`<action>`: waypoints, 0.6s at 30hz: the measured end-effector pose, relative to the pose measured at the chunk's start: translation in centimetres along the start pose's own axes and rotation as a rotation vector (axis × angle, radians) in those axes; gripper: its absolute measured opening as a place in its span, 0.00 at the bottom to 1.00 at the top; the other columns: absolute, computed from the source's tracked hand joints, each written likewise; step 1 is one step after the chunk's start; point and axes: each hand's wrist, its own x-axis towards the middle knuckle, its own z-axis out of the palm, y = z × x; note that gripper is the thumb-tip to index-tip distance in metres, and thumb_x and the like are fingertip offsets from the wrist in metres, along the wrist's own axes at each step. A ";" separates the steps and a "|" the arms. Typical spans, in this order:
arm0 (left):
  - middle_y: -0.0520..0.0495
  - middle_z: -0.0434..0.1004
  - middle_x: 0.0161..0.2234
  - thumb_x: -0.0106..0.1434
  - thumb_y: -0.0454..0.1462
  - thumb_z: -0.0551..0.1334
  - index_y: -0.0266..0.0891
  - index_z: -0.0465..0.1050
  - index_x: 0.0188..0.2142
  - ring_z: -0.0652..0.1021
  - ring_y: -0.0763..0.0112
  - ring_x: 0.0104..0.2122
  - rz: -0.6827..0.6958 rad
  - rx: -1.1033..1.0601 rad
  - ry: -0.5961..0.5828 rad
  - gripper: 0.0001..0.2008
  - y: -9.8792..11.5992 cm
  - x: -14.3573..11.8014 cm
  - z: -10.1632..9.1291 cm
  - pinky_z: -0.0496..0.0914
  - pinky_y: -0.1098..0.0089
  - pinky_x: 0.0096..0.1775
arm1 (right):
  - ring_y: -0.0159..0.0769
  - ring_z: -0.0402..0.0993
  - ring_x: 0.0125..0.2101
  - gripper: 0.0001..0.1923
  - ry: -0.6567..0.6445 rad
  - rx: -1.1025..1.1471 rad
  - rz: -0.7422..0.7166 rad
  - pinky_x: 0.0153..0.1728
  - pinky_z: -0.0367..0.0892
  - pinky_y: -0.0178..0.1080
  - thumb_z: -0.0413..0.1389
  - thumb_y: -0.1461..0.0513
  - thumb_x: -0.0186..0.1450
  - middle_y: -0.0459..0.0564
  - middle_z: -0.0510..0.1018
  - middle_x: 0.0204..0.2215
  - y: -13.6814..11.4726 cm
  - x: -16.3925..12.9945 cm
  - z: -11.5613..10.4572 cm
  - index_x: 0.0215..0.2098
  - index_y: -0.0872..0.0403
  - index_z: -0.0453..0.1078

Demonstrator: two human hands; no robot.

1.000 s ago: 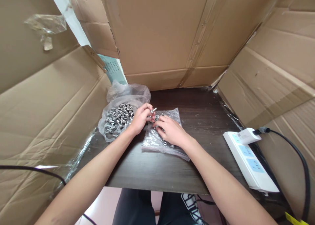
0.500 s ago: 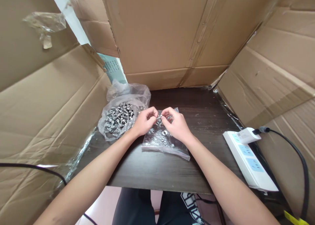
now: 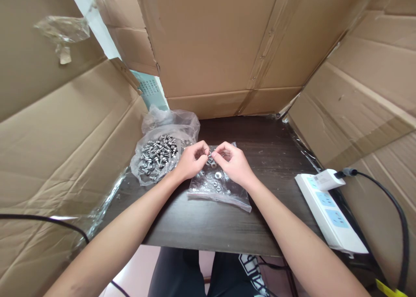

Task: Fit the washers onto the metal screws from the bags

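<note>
My left hand [image 3: 194, 159] and my right hand [image 3: 232, 162] meet fingertip to fingertip, both pinched closed on a small metal bolt [image 3: 210, 155]. Fingers cover most of it, and I cannot make out whether a washer or nut is on it. Beneath them lies a clear zip bag [image 3: 208, 191] with loose washers [image 3: 218, 175] and other small metal parts on it. To the left of my left hand, an opened clear plastic bag [image 3: 138, 158] holds a heap of metal bolts [image 3: 160, 155].
A white power strip [image 3: 346, 234] with a plugged-in adapter [image 3: 329, 179] lies along the right of the dark table [image 3: 260, 132]. Cardboard walls [image 3: 214, 41] enclose the left, back and right. A black cable [image 3: 401, 219] curves down at the right, another cable [image 3: 48, 219] at the left.
My fingertips have drawn slightly closer together around the bolt, so less of it shows. The bags and table things have stayed in place.
</note>
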 end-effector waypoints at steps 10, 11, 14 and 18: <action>0.49 0.75 0.38 0.65 0.35 0.60 0.39 0.69 0.42 0.76 0.74 0.29 0.011 0.020 -0.019 0.06 -0.2 0.1 0.2 0.72 0.72 0.33 | 0.41 0.81 0.41 0.14 0.050 0.186 0.047 0.45 0.77 0.46 0.66 0.54 0.60 0.52 0.83 0.39 1.0 0.7 -0.7 0.41 0.51 0.76; 0.48 0.76 0.39 0.65 0.36 0.60 0.39 0.69 0.43 0.76 0.74 0.28 0.000 0.011 -0.023 0.07 -0.2 0.1 0.3 0.73 0.72 0.32 | 0.42 0.81 0.41 0.14 0.058 0.201 0.051 0.46 0.77 0.47 0.67 0.53 0.59 0.52 0.84 0.39 1.0 0.8 -0.7 0.40 0.52 0.77; 0.47 0.77 0.41 0.67 0.38 0.61 0.39 0.70 0.44 0.77 0.75 0.26 -0.047 -0.042 -0.028 0.08 -0.1 0.0 0.5 0.73 0.73 0.29 | 0.42 0.81 0.40 0.17 0.082 0.266 0.073 0.48 0.77 0.48 0.69 0.51 0.57 0.51 0.84 0.38 0.9 0.9 -0.7 0.39 0.52 0.78; 0.48 0.79 0.37 0.66 0.40 0.63 0.38 0.70 0.44 0.78 0.76 0.24 -0.097 -0.137 0.006 0.09 0.0 0.2 0.6 0.73 0.74 0.29 | 0.41 0.82 0.39 0.18 0.108 0.341 0.099 0.47 0.78 0.47 0.71 0.51 0.55 0.51 0.85 0.38 0.8 0.9 -0.7 0.37 0.52 0.78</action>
